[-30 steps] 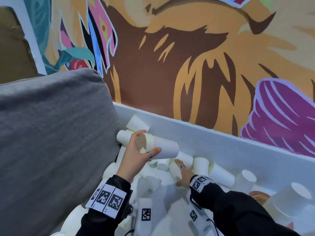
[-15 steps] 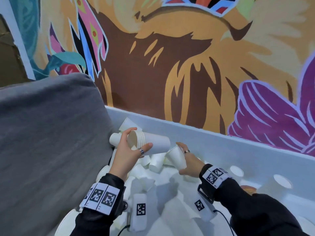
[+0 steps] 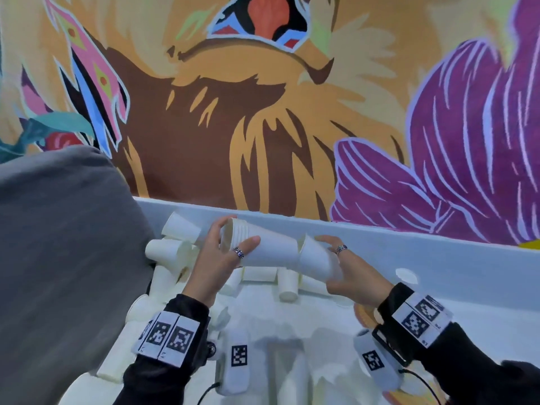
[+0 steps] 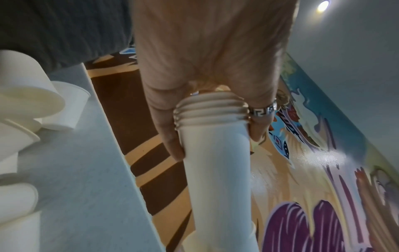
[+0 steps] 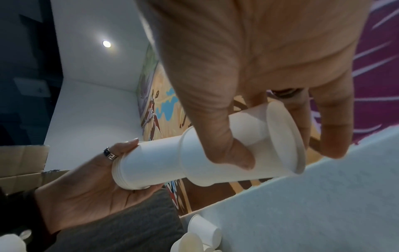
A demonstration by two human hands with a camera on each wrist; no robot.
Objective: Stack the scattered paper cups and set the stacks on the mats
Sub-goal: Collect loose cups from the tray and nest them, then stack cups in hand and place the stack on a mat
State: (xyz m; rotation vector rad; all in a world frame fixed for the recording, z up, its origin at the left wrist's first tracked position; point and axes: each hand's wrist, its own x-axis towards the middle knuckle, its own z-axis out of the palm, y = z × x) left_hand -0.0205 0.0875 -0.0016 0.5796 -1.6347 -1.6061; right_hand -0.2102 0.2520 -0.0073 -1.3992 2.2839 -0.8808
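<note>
My left hand grips a stack of white paper cups near its rims, held sideways above the table. In the left wrist view the stack shows several nested rims under my fingers. My right hand holds a single white cup, its mouth slid over the bottom end of the stack. The right wrist view shows that cup part way onto the stack, my thumb across its side. Loose cups lie scattered on the table below. No mat is clearly in view.
A grey cushion fills the left side. The white table ends at a white ledge under a painted wall. More cups lie below my hands, and another stands at the right.
My right hand picked a cup from the pile, lifted it and brought it leftward onto the bottom of the stack. My left hand kept holding the stack.
</note>
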